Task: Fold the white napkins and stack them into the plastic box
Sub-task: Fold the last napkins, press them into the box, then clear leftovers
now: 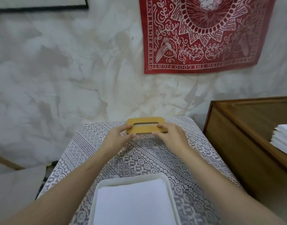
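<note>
While both grips sit at the far end of the surface (194, 159), the near end holds only the box (134, 177). A lace cloth (84, 143) covers the whole surface. A wood cabinet (236, 143) stands just to the right, with a spare stack (283, 138) of white napkins on top, cut off by the frame edge. A red printed cloth (204, 38) hangs on the wall behind, and a dark frame corner (42, 7) shows top left. Nothing lies between box and lid; the two forearms pass on either side of the box.

The box is white plastic and open-topped, with its far wall square to the person. Its near end is out of frame, so its long axis cannot be told. The napkins (133, 202) lie flat inside, far edge parallel to the far wall and just below the rim.

The lid (146, 123) is tan wood with its long axis left-right, and its slot runs the same way. It looks tilted toward the camera; contact with the surface cannot be told.

The left grip (119, 137) pinches the lid's left end, fingers on top by the slot and thumb at the near edge. The right grip (169, 135) does the same on the right end. The box is well behind both grips, close to the body.
</note>
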Action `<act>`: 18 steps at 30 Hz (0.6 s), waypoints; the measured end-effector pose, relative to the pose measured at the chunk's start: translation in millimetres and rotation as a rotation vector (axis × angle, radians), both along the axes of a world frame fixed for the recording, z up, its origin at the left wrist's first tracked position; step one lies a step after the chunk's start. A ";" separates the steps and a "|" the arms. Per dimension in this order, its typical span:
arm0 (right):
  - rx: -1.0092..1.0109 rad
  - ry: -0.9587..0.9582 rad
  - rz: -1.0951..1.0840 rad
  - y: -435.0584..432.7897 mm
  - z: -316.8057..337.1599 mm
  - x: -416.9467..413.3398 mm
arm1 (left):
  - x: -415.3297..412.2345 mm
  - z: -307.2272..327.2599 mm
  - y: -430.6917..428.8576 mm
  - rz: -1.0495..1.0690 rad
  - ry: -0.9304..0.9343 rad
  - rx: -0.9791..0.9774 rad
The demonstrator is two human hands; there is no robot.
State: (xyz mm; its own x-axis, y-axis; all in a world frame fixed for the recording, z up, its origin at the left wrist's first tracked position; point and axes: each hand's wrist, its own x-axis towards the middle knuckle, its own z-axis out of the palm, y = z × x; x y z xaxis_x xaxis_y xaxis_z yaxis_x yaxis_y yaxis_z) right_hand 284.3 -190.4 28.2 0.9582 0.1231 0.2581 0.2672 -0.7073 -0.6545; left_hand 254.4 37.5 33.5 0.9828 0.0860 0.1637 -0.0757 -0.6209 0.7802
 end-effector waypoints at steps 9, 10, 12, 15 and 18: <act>0.029 -0.061 0.058 3.7 45.3 -129.9 | -120.0 27.7 25.4 -0.003 -0.065 -0.122; 0.022 -0.061 0.060 2.7 47.8 -143.7 | -132.8 28.4 24.8 -0.005 -0.064 -0.136; 0.034 -0.045 0.063 -0.6 50.9 -170.9 | -160.6 29.0 22.5 -0.013 -0.061 -0.154; 0.030 -0.058 0.065 -7.2 48.9 -207.6 | -202.1 24.3 20.3 -0.015 -0.082 -0.222; 0.013 -0.084 0.064 -11.0 42.8 -241.5 | -237.1 16.9 18.8 0.006 -0.095 -0.199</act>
